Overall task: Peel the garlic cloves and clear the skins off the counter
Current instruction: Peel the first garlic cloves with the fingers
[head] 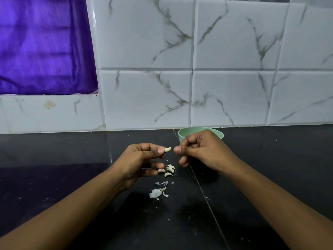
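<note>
Peeling's in hand: left hand (pixel 142 156) pinches a bare-looking clove (pixel 168 149) above the counter (pixel 72 177), right hand (pixel 198 150) curled just beside, fingertips pressed together on maybe skin, next surely the bowl (pixel 182 134), then those skins (pixel 156 193)

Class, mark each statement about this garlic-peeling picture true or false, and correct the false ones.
1. The left hand pinches a clove in its fingers. True.
2. The bowl is red. False: it is green.
3. Skins lie on the counter. True.
4. The bowl sits in front of the right hand. False: it sits behind that hand, by the wall.
5. More cloves lie on the counter below the left hand's fingers. True.
</note>
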Demonstrator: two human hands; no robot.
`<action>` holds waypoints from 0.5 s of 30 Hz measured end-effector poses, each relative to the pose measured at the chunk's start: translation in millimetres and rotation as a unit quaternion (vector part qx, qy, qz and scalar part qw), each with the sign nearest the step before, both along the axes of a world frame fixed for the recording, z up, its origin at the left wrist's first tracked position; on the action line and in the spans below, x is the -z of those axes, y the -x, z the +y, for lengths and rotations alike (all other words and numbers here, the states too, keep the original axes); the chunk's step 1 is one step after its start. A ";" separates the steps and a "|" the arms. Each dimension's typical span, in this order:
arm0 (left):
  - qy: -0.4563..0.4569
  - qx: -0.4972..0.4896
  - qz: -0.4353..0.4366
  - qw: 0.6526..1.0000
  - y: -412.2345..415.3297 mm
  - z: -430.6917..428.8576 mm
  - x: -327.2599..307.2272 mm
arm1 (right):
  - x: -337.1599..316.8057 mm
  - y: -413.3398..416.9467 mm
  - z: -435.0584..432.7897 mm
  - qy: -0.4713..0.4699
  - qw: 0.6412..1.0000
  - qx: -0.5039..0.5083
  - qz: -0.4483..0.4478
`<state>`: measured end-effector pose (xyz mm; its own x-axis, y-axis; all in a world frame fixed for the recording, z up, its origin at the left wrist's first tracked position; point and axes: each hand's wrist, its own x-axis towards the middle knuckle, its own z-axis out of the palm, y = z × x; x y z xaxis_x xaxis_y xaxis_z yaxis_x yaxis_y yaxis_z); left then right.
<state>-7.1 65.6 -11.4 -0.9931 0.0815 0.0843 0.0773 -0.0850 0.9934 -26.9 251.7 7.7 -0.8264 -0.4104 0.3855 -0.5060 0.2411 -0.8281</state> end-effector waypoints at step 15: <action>0.015 0.032 -0.012 0.999 -1.8 5.8 3.8 | 16.3 4.9 -12.7 0.017 0.998 0.007 0.068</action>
